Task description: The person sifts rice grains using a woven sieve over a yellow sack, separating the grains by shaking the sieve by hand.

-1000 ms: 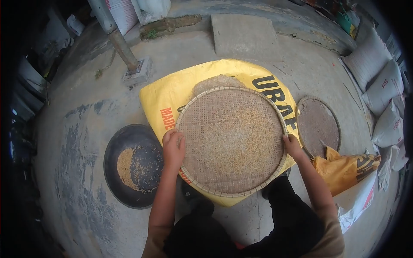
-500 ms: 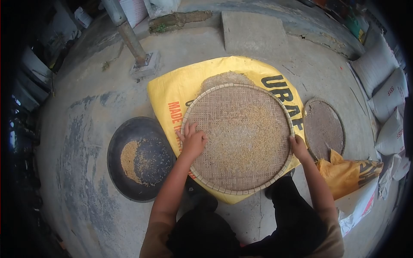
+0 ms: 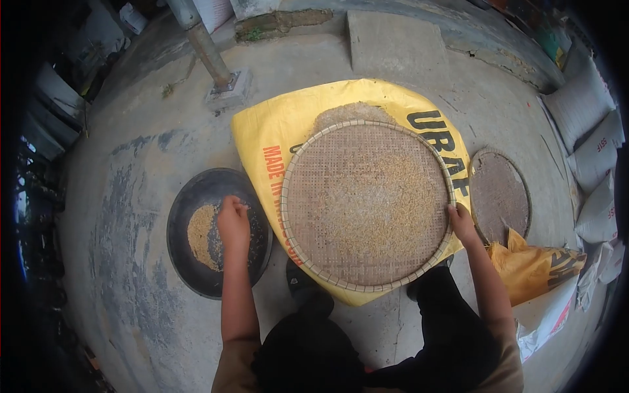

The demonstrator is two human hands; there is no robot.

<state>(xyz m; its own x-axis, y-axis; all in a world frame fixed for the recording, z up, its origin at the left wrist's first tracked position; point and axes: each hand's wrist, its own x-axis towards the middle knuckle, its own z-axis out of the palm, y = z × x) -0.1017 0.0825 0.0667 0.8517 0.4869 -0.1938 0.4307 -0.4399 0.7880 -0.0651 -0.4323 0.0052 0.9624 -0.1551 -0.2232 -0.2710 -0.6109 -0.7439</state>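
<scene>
A round woven winnowing tray (image 3: 314, 223) with a bamboo rim holds grain (image 3: 393, 203) spread thinly over its middle and right side. My right hand (image 3: 462, 223) grips the tray's right rim, thumb on top and fingers underneath. Over the black basin (image 3: 187, 268) on the left is my left hand (image 3: 234, 223), its fingers drawn together. Whatever they may hold is hidden or too small to name. Golden grain (image 3: 202, 239) is heaped in the basin's left half, partly covered by that hand. Beneath the tray lies a yellow printed sack (image 3: 262, 124).
A pale pile of husk-like bits (image 3: 354, 112) sits on the sack behind the tray. To the right are a smaller woven tray (image 3: 501, 196) and a crumpled orange sack (image 3: 531, 265). White filled sacks (image 3: 580, 98) line the right side. A metal post (image 3: 211, 59) stands at the back left.
My left hand has left the tray's left rim and moved left over the black basin, its fingers now closed. My right hand keeps its hold on the rim. The view has shifted slightly.
</scene>
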